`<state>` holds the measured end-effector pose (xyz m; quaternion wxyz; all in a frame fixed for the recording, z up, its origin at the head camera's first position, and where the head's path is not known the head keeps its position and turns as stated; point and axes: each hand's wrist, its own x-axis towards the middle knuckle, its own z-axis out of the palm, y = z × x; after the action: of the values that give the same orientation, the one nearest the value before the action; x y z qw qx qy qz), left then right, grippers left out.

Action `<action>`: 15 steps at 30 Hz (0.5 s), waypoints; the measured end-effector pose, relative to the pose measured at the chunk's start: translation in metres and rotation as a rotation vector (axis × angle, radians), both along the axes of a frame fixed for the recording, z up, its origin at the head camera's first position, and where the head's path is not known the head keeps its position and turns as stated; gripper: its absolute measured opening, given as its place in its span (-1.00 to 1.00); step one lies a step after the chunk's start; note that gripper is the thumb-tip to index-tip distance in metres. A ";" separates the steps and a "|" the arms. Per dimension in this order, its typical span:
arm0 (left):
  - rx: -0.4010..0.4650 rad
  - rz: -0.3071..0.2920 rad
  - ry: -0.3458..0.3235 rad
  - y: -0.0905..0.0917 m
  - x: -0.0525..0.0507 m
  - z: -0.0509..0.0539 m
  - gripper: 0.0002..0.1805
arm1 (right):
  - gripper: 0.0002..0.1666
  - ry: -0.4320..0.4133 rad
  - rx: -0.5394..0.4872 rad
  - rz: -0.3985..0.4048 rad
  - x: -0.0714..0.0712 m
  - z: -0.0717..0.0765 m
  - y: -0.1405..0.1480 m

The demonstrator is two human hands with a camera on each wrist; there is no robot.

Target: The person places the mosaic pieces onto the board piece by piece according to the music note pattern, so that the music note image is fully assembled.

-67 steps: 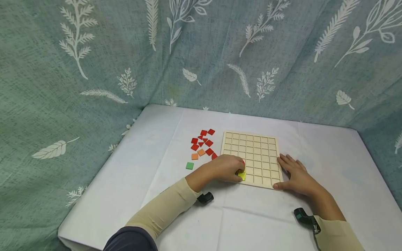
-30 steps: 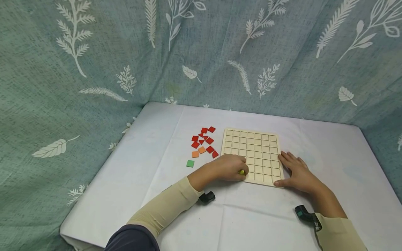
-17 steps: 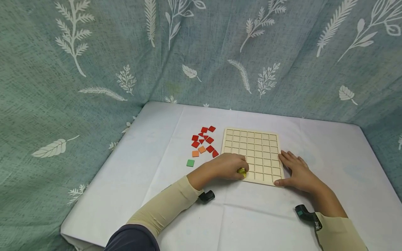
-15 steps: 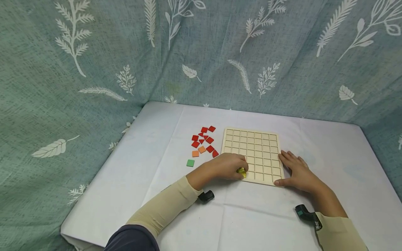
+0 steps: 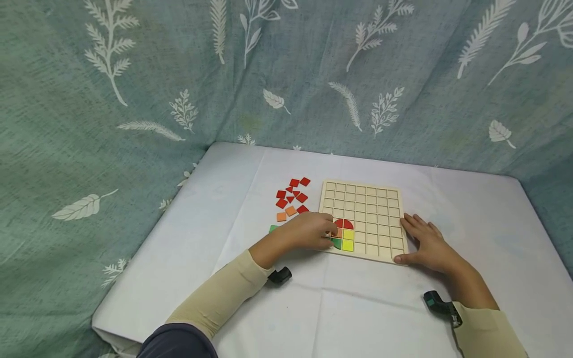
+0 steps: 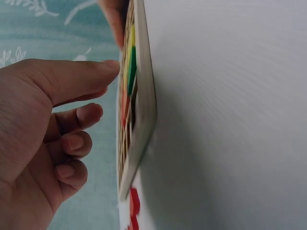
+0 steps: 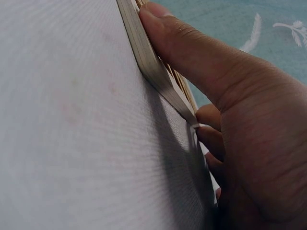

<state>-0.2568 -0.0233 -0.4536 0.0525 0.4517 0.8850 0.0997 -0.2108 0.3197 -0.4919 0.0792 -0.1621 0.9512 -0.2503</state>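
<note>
The pale wooden grid board lies flat on the table. Near its front left are two red rounded pieces, two yellow squares, an orange piece and a green rounded piece. My left hand hovers at these pieces, covering some cells; the left wrist view shows its fingers loosely bent with nothing visible between them. My right hand rests at the board's right edge, fingers spread and thumb on the near corner.
Left of the board lie several loose red pieces, two orange squares and a green piece partly behind my left hand. A white cloth covers the table; a patterned curtain hangs behind.
My left hand has moved left from the yellow pieces, uncovering them along with the red, orange and green ones on the board. My right hand has stayed at the board's edge.
</note>
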 end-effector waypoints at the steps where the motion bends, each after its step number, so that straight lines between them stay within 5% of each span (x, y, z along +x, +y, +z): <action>1: 0.002 0.012 0.000 -0.004 0.001 0.000 -0.82 | 0.50 -0.001 0.000 -0.003 0.000 0.000 0.000; 7: 0.020 0.075 -0.028 -0.031 0.001 -0.002 -0.78 | 0.49 -0.003 -0.002 -0.008 0.001 -0.002 0.000; 15: 0.043 0.182 -0.042 -0.059 -0.015 -0.005 -0.76 | 0.48 0.010 0.000 0.005 0.000 -0.001 0.000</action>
<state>-0.2719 -0.0825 -0.4589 0.0519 0.3681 0.9188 0.1325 -0.2109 0.3195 -0.4924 0.0750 -0.1660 0.9512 -0.2490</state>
